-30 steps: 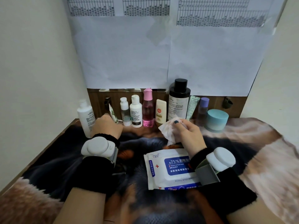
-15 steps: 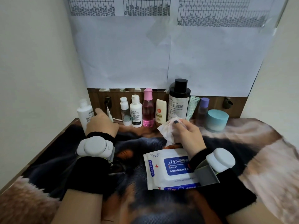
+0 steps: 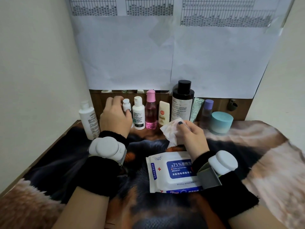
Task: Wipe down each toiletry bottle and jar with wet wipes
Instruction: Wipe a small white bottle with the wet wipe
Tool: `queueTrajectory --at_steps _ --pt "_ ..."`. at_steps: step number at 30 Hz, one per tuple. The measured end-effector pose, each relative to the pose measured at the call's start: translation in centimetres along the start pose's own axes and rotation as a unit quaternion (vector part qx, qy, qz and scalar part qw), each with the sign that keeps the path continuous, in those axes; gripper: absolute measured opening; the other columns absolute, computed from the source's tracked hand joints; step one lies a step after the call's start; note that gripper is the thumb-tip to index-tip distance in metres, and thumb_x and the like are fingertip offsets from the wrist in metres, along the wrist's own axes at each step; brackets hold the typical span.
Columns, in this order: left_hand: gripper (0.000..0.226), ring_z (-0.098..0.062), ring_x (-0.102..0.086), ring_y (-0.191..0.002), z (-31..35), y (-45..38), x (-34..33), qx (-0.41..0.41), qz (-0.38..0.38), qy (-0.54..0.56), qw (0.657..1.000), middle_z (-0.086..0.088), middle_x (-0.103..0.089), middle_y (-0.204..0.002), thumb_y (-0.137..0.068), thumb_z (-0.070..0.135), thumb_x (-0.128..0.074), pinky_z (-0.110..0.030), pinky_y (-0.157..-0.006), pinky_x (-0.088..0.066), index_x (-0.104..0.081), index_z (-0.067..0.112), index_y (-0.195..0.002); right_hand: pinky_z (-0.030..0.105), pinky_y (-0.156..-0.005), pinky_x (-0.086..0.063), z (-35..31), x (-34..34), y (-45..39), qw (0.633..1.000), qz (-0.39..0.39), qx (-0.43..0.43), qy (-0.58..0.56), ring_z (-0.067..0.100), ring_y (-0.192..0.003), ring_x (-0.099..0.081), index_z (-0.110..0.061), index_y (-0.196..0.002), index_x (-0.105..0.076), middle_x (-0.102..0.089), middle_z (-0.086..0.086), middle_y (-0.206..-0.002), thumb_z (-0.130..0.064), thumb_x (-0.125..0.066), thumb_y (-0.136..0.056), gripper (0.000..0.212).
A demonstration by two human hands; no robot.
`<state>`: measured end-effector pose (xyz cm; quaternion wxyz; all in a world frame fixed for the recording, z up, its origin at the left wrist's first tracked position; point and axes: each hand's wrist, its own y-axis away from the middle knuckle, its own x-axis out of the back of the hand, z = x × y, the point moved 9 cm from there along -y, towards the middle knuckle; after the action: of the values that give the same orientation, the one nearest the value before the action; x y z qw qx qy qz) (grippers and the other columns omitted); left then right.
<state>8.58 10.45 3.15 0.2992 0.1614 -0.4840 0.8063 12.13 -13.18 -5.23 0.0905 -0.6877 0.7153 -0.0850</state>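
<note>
A table (image 3: 272, 156) under a dog-print cover carries toiletry bottles (image 3: 150, 111), a jar (image 3: 222, 122), and a wipes pack (image 3: 171, 171).

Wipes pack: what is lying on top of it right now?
The right hand's wrist and its white wrist device cross the wipes pack at its right edge, hiding that part of the label. The right hand holds a wet wipe beyond the pack.

Row at the back: tall white plastic bottle (image 3: 88, 120) with grey print; small white-capped bottle (image 3: 126, 104); white bottle with a black band at its base (image 3: 138, 114); clear bottle of pink liquid with a pink cap (image 3: 151, 111); cream tube with a red emblem (image 3: 164, 114); dark bottle with a black cap and pale label (image 3: 182, 103); lilac-capped bottle (image 3: 208, 111); teal round jar (image 3: 222, 122). In front: white wipe (image 3: 171, 129); white-and-blue wipes pack with a red cross (image 3: 171, 171); table cover printed in black, orange and tan fur (image 3: 257, 146).
</note>
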Motion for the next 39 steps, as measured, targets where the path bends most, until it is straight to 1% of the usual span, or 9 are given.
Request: queueTrajectory --at_steps 5,11,15,20,23,28,34,36,39 --pt "0.041 -0.037 -0.051 -0.115 -0.3 -1.2 -1.9 0.067 -0.084 -0.078 0.991 -0.013 -0.046 -0.131 -0.089 0.016 -0.053 -0.044 -0.091 -0.041 -0.049 0.011 -0.130 0.005 -0.066 -0.045 -0.2 0.1 0.0 1.000 0.005 0.004 -0.014 -0.007 -0.068 -0.059 -0.009 -0.087 -0.069 -0.067 -0.006 -0.078 -0.013 -0.046 -0.097 0.026" --pt "0.041 -0.039 -0.050 -0.116 -0.3 -2.9 -4.6 0.074 -0.151 -0.065 0.984 -0.016 -0.046 -0.131 -0.088 0.010 -0.049 -0.043 -0.094 -0.040 -0.049 0.010 -0.130 0.005 -0.065 -0.045 0.0 0.2 -0.1 0.999 0.005 -0.004 -0.033 -0.005 -0.069 -0.060 -0.013 -0.083 -0.070 -0.067 -0.007 -0.077 -0.012 -0.046 -0.096 0.027" --pt "0.039 -0.040 -0.052 -0.112 -0.2 -2.9 -5.0 0.075 -0.146 -0.072 0.984 -0.015 -0.041 -0.132 -0.086 0.007 -0.050 -0.044 -0.092 -0.041 -0.053 0.007 -0.125 0.011 -0.071 -0.046 0.3 0.1 -0.4 1.000 0.002 -0.009 -0.030 0.005 -0.078 -0.060 -0.007 -0.089 -0.070 -0.068 -0.003 -0.081 -0.013 -0.047 -0.096 0.025" --pt "0.026 -0.040 -0.055 -0.106 -0.2 -2.9 -4.2 0.084 -0.127 -0.066 0.986 -0.017 -0.046 -0.123 -0.086 0.008 -0.051 -0.043 -0.089 -0.042 -0.062 0.002 -0.109 0.015 -0.074 -0.048 0.5 0.2 -0.4 0.999 0.006 -0.016 -0.040 0.009 -0.079 -0.060 -0.012 -0.087 -0.069 -0.068 -0.001 -0.081 -0.014 -0.046 -0.097 0.025" --pt "0.025 -0.038 -0.054 -0.106 0.0 -2.5 -3.0 0.081 -0.115 -0.060 0.988 -0.016 -0.048 -0.121 -0.085 0.010 -0.053 -0.040 -0.089 -0.041 -0.063 0.003 -0.108 0.030 -0.087 -0.048 0.5 0.1 -0.4 0.999 0.000 -0.016 -0.044 0.013 -0.085 -0.061 -0.018 -0.081 -0.069 -0.069 -0.001 -0.083 -0.015 -0.046 -0.097 0.028" --pt "0.022 -0.028 -0.055 -0.103 2.2 -0.3 -1.8 0.039 -0.092 0.014 0.995 -0.011 -0.054 -0.110 -0.084 0.011 -0.059 -0.032 -0.087 -0.041 -0.067 0.008 -0.104 0.028 -0.090 -0.047 -0.5 -0.3 0.0 0.997 -0.014 -0.001 -0.073 0.014 -0.092 -0.061 -0.021 -0.082 -0.070 -0.070 -0.003 -0.086 -0.014 -0.045 -0.098 0.031" --pt "0.019 -0.007 -0.052 -0.069 6.1 2.3 -3.9 -0.040 -0.151 0.198 0.968 -0.003 -0.059 -0.093 -0.078 0.006 -0.066 -0.018 -0.071 -0.043 -0.069 0.013 -0.096 0.025 -0.099 -0.045 -1.8 -1.5 0.6 0.995 -0.065 0.038 -0.066 0.010 -0.110 -0.062 -0.031 -0.101 -0.067 -0.070 -0.006 -0.106 -0.016 -0.046 -0.098 0.027" --pt "0.026 -0.007 -0.052 -0.065 7.0 3.4 -4.4 -0.072 -0.166 0.243 0.953 -0.003 -0.059 -0.093 -0.079 0.002 -0.065 -0.010 -0.062 -0.043 -0.065 0.012 -0.103 0.013 -0.093 -0.045 -2.6 -2.1 1.0 0.991 -0.093 0.075 -0.053 0.000 -0.105 -0.060 -0.026 -0.108 -0.065 -0.068 -0.008 -0.108 -0.012 -0.045 -0.098 0.026" --pt "0.035 -0.008 -0.055 -0.068 7.0 3.9 -4.8 -0.087 -0.166 0.258 0.948 0.000 -0.059 -0.095 -0.080 0.004 -0.067 -0.013 -0.064 -0.049 -0.059 0.014 -0.113 0.004 -0.083 -0.041 -3.4 -2.9 1.5 0.984 -0.129 0.118 -0.019 -0.013 -0.096 -0.058 -0.019 -0.113 -0.063 -0.066 -0.012 -0.106 -0.012 -0.043 -0.099 0.025"
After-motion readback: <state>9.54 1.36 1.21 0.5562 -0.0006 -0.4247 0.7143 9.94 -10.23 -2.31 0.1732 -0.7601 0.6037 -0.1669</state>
